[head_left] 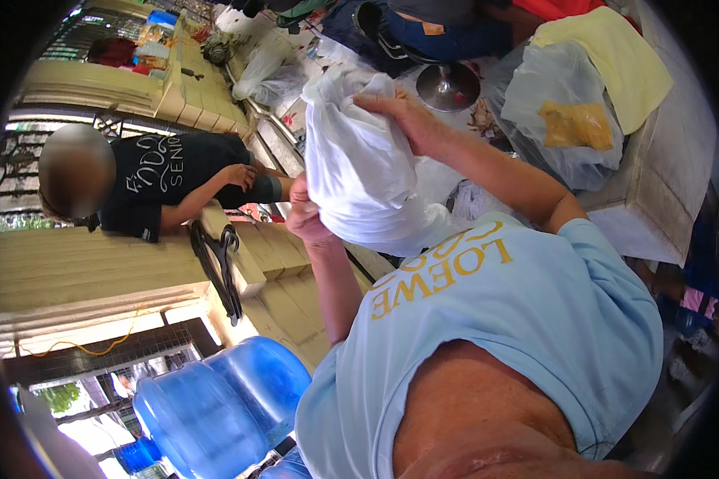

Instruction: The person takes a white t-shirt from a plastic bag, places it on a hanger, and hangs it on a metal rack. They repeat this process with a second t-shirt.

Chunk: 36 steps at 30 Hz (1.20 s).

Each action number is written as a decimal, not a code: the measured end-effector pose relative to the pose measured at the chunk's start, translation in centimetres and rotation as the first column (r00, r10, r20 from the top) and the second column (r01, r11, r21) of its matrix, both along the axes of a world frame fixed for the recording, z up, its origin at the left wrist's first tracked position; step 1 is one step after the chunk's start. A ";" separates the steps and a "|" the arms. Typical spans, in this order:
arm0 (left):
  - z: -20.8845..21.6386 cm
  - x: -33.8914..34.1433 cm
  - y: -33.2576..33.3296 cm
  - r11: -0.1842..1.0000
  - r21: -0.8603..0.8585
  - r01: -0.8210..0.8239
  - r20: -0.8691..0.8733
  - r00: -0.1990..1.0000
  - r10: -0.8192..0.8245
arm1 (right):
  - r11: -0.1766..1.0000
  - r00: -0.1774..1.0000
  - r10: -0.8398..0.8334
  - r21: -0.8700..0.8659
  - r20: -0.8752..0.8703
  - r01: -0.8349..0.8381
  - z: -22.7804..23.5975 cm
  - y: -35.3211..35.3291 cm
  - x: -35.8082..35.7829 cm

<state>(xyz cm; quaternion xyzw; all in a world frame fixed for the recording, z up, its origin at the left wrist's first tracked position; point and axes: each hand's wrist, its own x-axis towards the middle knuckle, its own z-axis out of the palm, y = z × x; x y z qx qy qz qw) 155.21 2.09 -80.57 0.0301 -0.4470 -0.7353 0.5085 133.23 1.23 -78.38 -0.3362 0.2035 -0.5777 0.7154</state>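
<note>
Directly in front of the wearer's light blue shirt (583,319), I see from my distant post the white cloth (367,176), which is bunched and hangs in loose folds between two bare hands. At the left edge of the white cloth, the left hand (305,215) is curled, and its fingers pinch the fabric. At the upper right of the white cloth, the right hand (406,120) grips it: the thumb lies over the near side, but the other fingers are mostly hidden, so I cannot tell how they are bent.

Below and to the left of the white cloth, I notice a big blue water bottle (208,415), its neck turned away from the cloth. To the left of the white cloth, a black hanger (220,271) is against a cream wall (96,271). To the right of the white cloth, a pale ledge (655,191) carries a clear plastic bag (571,169), and a yellow cloth (635,72) touches this bag. Above and to the right of the white cloth, I see a round metal base (447,86). Farther to the left of the white cloth, another person (184,160) wears a dark top.
</note>
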 end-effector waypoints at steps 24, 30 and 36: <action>3.0 9.7 -10.7 0.890 -0.374 -0.261 0.832 0.329 0.446 | 0.746 0.115 -0.619 -0.627 -0.777 -0.226 1.4 -11.6 -8.1; 16.2 14.5 -27.9 0.233 -0.882 -0.409 0.356 -0.257 0.898 | 0.129 0.003 -0.990 -0.907 -0.142 -0.401 14.4 -21.9 -7.1; 19.7 11.3 -22.8 -0.326 -0.795 -0.512 -0.286 -0.157 0.945 | -0.271 -0.123 -0.945 -0.938 0.302 -0.217 17.6 -12.1 -7.6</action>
